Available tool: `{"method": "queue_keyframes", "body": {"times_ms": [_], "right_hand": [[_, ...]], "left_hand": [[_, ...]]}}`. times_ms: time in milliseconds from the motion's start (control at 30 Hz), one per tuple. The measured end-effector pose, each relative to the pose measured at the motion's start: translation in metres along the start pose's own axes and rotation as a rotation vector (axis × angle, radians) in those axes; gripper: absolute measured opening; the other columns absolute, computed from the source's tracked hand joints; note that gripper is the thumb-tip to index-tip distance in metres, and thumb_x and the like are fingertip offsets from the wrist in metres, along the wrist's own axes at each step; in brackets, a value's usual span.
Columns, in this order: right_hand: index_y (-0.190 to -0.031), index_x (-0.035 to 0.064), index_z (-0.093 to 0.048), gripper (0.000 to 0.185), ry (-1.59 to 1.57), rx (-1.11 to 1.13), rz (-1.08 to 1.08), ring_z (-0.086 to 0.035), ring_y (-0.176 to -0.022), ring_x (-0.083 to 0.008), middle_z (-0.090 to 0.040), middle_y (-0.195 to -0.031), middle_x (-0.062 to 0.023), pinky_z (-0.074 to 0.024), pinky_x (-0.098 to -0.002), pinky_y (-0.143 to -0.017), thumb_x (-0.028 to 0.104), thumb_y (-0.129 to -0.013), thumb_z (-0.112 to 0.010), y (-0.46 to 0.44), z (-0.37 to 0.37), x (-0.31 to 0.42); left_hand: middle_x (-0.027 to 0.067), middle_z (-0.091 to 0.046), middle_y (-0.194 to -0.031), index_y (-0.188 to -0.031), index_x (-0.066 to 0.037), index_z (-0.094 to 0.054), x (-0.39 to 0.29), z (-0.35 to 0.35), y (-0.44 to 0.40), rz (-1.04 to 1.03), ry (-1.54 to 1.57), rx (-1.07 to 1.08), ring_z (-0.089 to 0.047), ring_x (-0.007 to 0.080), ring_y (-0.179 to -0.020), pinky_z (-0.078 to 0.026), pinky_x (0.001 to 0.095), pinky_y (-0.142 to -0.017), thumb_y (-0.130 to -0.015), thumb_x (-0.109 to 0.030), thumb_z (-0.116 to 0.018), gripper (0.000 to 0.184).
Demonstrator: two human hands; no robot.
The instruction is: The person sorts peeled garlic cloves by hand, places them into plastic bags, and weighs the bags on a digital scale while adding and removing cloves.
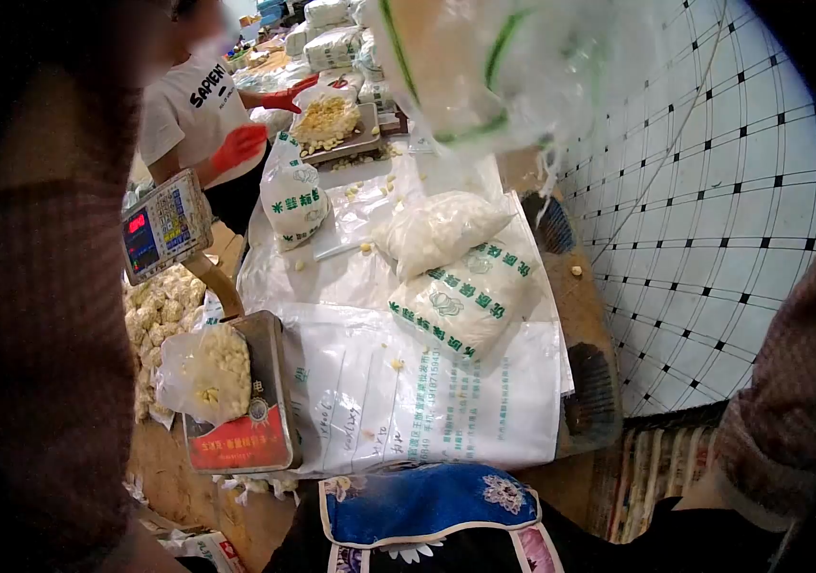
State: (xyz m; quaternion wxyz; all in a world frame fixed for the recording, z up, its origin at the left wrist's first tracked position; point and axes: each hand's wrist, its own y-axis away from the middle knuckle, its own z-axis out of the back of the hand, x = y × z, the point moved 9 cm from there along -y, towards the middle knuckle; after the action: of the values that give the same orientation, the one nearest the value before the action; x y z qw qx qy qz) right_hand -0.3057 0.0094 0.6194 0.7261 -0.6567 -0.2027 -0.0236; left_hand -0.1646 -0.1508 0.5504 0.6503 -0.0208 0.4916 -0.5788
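Note:
Neither of my hands shows; only my left sleeve [74,315] and right sleeve [795,401] frame the view. Close to the camera, at the top, hangs a blurred clear plastic bag [523,72] with green lines. What holds it is hidden. On the table below, a filled white bag [446,229] rests against another filled bag with green print [470,301]. A knotted printed bag [295,202] stands farther left. At the near left, an open clear bag of peeled garlic cloves [212,372] sits on a scale [241,444].
The scale's display [164,224] rises at the left, beside heaped garlic [164,306]. Across the table, a co-worker in red gloves [241,145] stands by a second scale [355,143] with a bag of cloves [327,121]. A tiled wall [704,210] borders the right.

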Motion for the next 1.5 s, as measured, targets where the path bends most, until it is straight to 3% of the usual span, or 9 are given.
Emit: {"method": "queue_keyframes", "body": {"times_ms": [300, 500, 767, 933, 1000, 1033, 1100, 1267, 1500], "right_hand": [[-0.110, 0.0027, -0.046, 0.043, -0.180, 0.525, -0.103, -0.047, -0.096, -0.0198, -0.049, -0.109, -0.0107, -0.0413, -0.0298, -0.080, 0.018, -0.074, -0.063, 0.122, -0.129, -0.054], [-0.122, -0.0057, -0.036, 0.067, -0.439, 1.267, -0.828, -0.042, -0.111, -0.0247, -0.043, -0.122, -0.0170, -0.0337, -0.0326, -0.094, 0.033, -0.075, -0.064, 0.344, -0.209, -0.072], [-0.120, 0.0007, -0.043, 0.052, -0.426, 1.282, -1.173, -0.049, -0.099, -0.0209, -0.052, -0.111, -0.0104, -0.0395, -0.0279, -0.083, 0.029, -0.079, -0.058, 0.427, -0.199, -0.077], [-0.100, -0.0003, -0.057, 0.034, -0.079, 1.530, -0.784, -0.053, -0.088, -0.0197, -0.059, -0.092, -0.0109, -0.0425, -0.0281, -0.076, 0.026, -0.079, -0.058, 0.473, -0.193, -0.064], [-0.090, -0.0008, -0.060, 0.027, -0.607, 1.323, -0.958, -0.055, -0.082, -0.0183, -0.060, -0.084, -0.0110, -0.0443, -0.0284, -0.072, 0.023, -0.077, -0.060, 0.487, -0.198, -0.060], [-0.089, -0.0006, -0.059, 0.023, -0.579, 1.278, -0.666, -0.055, -0.075, -0.0165, -0.060, -0.083, -0.0094, -0.0451, -0.0274, -0.066, 0.020, -0.079, -0.056, 0.465, -0.208, -0.047], [-0.089, 0.0000, -0.059, 0.021, -0.445, 1.271, -0.940, -0.054, -0.072, -0.0143, -0.060, -0.082, -0.0075, -0.0447, -0.0273, -0.064, 0.016, -0.084, -0.047, 0.452, -0.236, -0.062], [-0.117, 0.0007, -0.045, 0.037, -0.499, 0.723, -0.381, -0.049, -0.098, -0.0200, -0.053, -0.108, -0.0117, -0.0369, -0.0287, -0.086, 0.021, -0.086, -0.045, 0.349, -0.301, 0.026], [-0.124, 0.0076, -0.039, 0.056, -0.133, 2.008, -0.116, -0.048, -0.106, -0.0301, -0.050, -0.115, -0.0195, -0.0368, -0.0344, -0.090, 0.042, -0.081, -0.047, 0.591, -0.341, 0.114]], "left_hand": [[0.0095, -0.055, -0.077, -0.104, -0.002, -0.055, 0.036, -0.027, 0.131, 0.097, 0.083, 0.109, -0.049, 0.0148, -0.063, -0.043, 0.0255, -0.054, -0.081, -0.016, -0.055, 0.027], [0.0100, -0.055, -0.080, -0.105, -0.002, -0.055, 0.085, -0.031, 0.267, 0.339, 0.190, 0.149, -0.049, 0.0160, -0.067, -0.043, 0.0264, -0.058, -0.079, -0.017, -0.057, 0.030], [0.0106, -0.055, -0.085, -0.105, -0.002, -0.054, 0.123, -0.015, 0.424, 0.654, 0.289, 0.099, -0.050, 0.0177, -0.073, -0.042, 0.0277, -0.062, -0.077, -0.018, -0.060, 0.033], [0.0111, -0.054, -0.088, -0.106, -0.002, -0.054, 0.134, 0.011, 0.485, 0.755, 0.310, 0.055, -0.050, 0.0187, -0.076, -0.042, 0.0285, -0.065, -0.076, -0.019, -0.061, 0.035], [0.0112, -0.054, -0.089, -0.106, -0.002, -0.054, 0.134, 0.026, 0.506, 0.783, 0.306, 0.031, -0.050, 0.0191, -0.078, -0.042, 0.0289, -0.066, -0.075, -0.019, -0.062, 0.036], [0.0113, -0.054, -0.089, -0.106, -0.002, -0.054, 0.134, 0.032, 0.519, 0.799, 0.301, 0.018, -0.050, 0.0193, -0.078, -0.042, 0.0290, -0.067, -0.075, -0.020, -0.062, 0.036], [0.0115, -0.054, -0.091, -0.106, -0.002, -0.054, 0.136, 0.049, 0.540, 0.828, 0.292, -0.005, -0.050, 0.0197, -0.080, -0.042, 0.0294, -0.068, -0.075, -0.020, -0.063, 0.037], [0.0119, -0.054, -0.093, -0.107, -0.002, -0.053, 0.149, 0.087, 0.589, 0.895, 0.277, -0.057, -0.050, 0.0207, -0.083, -0.041, 0.0302, -0.071, -0.073, -0.021, -0.064, 0.040], [0.0125, -0.054, -0.098, -0.107, -0.002, -0.053, 0.148, 0.209, 0.612, 0.855, 0.052, -0.180, -0.050, 0.0221, -0.088, -0.041, 0.0313, -0.075, -0.072, -0.022, -0.066, 0.043]]}}
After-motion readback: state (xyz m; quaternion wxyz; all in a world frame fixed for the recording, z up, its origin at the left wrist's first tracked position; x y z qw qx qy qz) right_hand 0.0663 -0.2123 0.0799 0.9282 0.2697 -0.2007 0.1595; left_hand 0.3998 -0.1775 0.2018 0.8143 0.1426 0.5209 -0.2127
